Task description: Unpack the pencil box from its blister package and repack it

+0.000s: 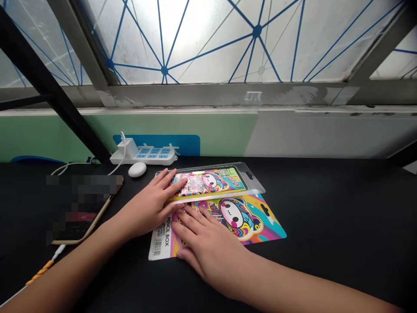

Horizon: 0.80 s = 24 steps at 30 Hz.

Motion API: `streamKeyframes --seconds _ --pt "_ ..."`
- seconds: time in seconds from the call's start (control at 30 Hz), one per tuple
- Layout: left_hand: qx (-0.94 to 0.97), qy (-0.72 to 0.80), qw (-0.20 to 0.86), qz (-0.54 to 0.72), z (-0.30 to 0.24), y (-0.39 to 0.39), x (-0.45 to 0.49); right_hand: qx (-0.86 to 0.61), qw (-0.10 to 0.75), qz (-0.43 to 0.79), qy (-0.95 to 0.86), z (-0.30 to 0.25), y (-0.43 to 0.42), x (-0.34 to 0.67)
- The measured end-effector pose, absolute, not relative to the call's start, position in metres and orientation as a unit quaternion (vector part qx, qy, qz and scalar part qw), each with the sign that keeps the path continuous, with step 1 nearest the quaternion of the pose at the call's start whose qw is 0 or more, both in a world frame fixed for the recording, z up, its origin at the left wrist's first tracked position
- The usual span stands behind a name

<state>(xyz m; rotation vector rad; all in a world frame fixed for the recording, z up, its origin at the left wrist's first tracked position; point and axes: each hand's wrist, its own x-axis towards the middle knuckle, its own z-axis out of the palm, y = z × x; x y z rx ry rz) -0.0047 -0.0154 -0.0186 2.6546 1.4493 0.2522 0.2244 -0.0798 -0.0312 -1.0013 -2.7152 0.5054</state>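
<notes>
The left hand (148, 204) lies on a clear plastic blister pack (252, 180) – its fingers (167, 178) are spread wide over the colourful pencil box (205, 182) inside, resting on it and not closing around it. The right hand (208, 248) lies flat on a printed card (247, 221) just below the pack, with fingers (192, 226) also spread, and the tips are near the pack's lower edge. The card touches the pack, and both lie on a black desk (325, 217). Behind them are a white power strip (153, 155) and a white mouse (137, 169).
</notes>
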Motion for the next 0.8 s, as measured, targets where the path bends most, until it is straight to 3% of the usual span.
streamKeyframes --seconds 0.33,0.8 --pt "0.878 0.468 0.051 0.088 -0.017 -0.016 -0.004 -0.303 0.146 0.065 -0.939 -0.036 -0.089 0.246" --pt "0.868 0.485 0.077 0.080 -0.005 -0.018 -0.008 -0.327 0.179 0.107 -0.922 -0.037 -0.077 0.239"
